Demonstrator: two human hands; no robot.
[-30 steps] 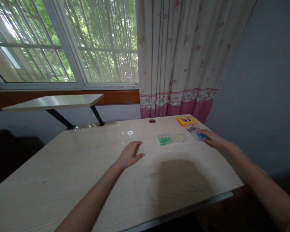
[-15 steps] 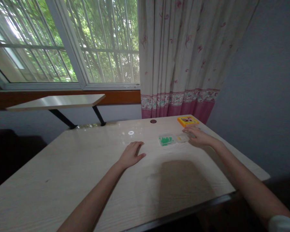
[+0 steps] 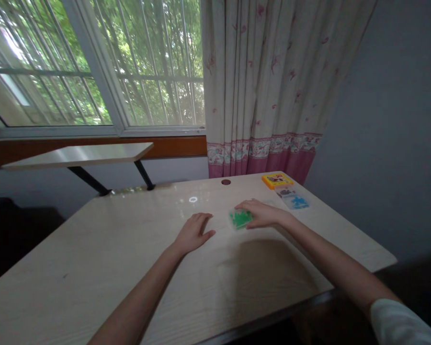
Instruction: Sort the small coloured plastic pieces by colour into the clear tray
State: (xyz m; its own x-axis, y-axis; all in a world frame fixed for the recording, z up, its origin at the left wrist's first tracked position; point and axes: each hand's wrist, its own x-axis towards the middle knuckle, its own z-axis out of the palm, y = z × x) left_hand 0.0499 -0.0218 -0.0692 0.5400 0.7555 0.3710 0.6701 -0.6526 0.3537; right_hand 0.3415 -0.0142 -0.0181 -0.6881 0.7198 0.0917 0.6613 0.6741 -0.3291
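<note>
From the head camera, a yellow box (image 3: 277, 180) sits near the far right corner of a pale desk (image 3: 129, 268). It has a bright picture on top, and its sides look more orange. It looks shut, so I can't tell what is inside.

Just in front of the yellow box is a see-through box with dark bits (image 3: 284, 191). The bits look grey and black. A bit farther in front, and a little to the right of the yellow box, is a see-through box with blue bits (image 3: 299, 202). These two are right beside each other. They are too small to tell if they have lids on.

The green box (image 3: 240, 220) is see-through too, with lots of bright green bits in it. It is to the left of the yellow box and closer to the person. The right hand (image 3: 260, 214) has hold of it by its right end. The fingers are on the far side and the thumb is on the near side, so the hand is only as wide as the box. The box is blurry, and I can't tell if it touches the desk.

The left hand (image 3: 192, 233) is farther left of the yellow box, low over the desk. It is holding nothing. Its fingers are a little bent, and its thumb sticks out with a gap between.
</note>
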